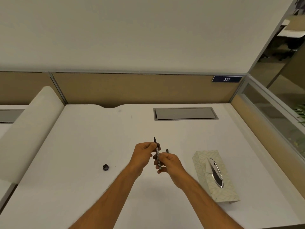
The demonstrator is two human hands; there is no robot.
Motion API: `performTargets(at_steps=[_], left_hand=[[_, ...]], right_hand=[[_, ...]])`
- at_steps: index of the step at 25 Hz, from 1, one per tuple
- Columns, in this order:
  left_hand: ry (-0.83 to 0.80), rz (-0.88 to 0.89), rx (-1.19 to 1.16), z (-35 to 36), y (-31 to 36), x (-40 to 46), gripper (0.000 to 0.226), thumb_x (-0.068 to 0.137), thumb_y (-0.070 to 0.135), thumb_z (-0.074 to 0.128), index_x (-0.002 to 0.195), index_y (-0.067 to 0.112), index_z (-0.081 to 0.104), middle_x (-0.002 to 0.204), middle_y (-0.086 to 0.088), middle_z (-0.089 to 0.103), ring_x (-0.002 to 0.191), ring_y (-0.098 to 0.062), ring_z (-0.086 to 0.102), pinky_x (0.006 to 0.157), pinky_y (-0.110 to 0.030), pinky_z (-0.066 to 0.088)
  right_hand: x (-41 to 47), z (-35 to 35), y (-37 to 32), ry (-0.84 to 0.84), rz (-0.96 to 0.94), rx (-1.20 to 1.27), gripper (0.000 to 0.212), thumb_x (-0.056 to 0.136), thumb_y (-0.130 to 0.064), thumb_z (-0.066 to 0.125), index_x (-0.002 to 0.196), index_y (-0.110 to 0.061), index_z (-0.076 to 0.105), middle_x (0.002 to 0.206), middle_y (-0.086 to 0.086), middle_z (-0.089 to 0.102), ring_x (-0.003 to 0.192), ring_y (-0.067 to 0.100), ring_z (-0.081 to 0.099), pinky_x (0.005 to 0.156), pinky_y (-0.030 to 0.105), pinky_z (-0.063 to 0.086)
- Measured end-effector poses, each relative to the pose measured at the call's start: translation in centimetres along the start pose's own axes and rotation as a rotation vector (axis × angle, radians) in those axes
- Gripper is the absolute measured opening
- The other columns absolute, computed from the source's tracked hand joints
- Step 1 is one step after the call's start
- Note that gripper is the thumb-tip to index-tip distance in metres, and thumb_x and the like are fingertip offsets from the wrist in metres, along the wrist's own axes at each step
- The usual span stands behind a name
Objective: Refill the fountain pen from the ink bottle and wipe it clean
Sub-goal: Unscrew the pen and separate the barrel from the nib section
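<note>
Above the white desk both hands hold a slim patterned fountain pen, its dark nib end pointing up and away. My left hand pinches the upper part near the nib. My right hand grips the lower barrel, and a small dark piece sticks up from behind its fingers. A small round dark object, an ink bottle or its cap, sits on the desk to the left of the hands. A tissue box lies to the right.
A beige partition wall with a "217" sign closes the back. A grey cable flap is set into the desk at the back right. A white curved divider stands at the left, a glass panel at the right.
</note>
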State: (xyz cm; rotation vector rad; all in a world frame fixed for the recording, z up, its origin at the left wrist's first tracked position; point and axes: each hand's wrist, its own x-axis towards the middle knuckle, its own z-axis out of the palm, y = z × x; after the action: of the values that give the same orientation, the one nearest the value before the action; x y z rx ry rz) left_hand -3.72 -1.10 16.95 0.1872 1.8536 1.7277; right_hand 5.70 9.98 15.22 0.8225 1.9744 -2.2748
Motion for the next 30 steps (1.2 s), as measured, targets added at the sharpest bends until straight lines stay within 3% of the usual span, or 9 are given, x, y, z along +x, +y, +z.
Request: performTargets(at_steps=[5,7,12,17,22,30], left_hand=[[0.033,0.017,-0.007,1.3,0.8,-0.6,0.017,0.095,0.019,0.061,0.096,0.015,0.078,0.090,0.002,0.079,0.093,-0.011,0.073,0.089,-0.033,0.052],[0.061,0.035,-0.021,2.2,1.1,-0.8,0.016,0.095,0.020,0.063,0.096,0.015,0.078,0.090,0.001,0.079,0.094,-0.013,0.073,0.088,-0.032,0.051],[0.114,0.034,-0.076,4.4,2.3,-1.7,0.018,0.096,0.019,0.061,0.090,0.016,0.078,0.091,-0.005,0.078,0.089,-0.020,0.073,0.076,-0.025,0.057],[0.168,0.052,-0.066,6.1,2.8,-2.1,0.018,0.096,0.022,0.060,0.095,0.017,0.077,0.092,-0.001,0.079,0.096,-0.018,0.072,0.089,-0.031,0.053],[0.185,0.043,-0.095,6.0,2.3,-2.5,0.020,0.097,0.021,0.059,0.094,0.013,0.077,0.094,-0.007,0.078,0.095,-0.026,0.073,0.088,-0.034,0.057],[0.160,0.032,-0.050,5.5,2.3,-2.3,0.019,0.097,0.024,0.059,0.099,0.016,0.077,0.094,0.000,0.079,0.096,-0.013,0.072,0.087,-0.030,0.049]], right_hand=[[-0.6,-0.5,-0.5,0.114,-0.023,0.015,0.007,0.089,-0.011,0.070,0.090,-0.004,0.071,0.079,0.010,0.069,0.066,0.018,0.064,0.063,0.032,0.056],[-0.8,-1.0,-0.8,0.117,-0.027,0.051,0.012,0.086,-0.012,0.073,0.093,-0.005,0.068,0.085,0.013,0.068,0.067,0.020,0.065,0.064,0.034,0.057],[-1.6,-2.4,-1.4,-0.034,0.027,0.168,0.036,0.104,-0.030,0.044,0.109,-0.006,0.070,0.098,0.011,0.073,0.073,0.024,0.065,0.064,0.038,0.056],[-2.1,-4.2,-2.4,-0.092,0.007,0.170,0.023,0.100,-0.024,0.056,0.109,-0.005,0.065,0.096,0.014,0.069,0.067,0.020,0.062,0.062,0.034,0.055],[-2.3,-4.2,-2.6,-0.133,0.096,0.266,0.044,0.106,-0.034,0.037,0.115,-0.003,0.066,0.088,0.015,0.070,0.057,0.020,0.057,0.056,0.035,0.053],[-2.1,-4.2,-2.3,-0.087,0.051,0.231,0.017,0.098,-0.017,0.058,0.106,-0.005,0.068,0.088,0.014,0.068,0.059,0.018,0.057,0.058,0.034,0.053]])
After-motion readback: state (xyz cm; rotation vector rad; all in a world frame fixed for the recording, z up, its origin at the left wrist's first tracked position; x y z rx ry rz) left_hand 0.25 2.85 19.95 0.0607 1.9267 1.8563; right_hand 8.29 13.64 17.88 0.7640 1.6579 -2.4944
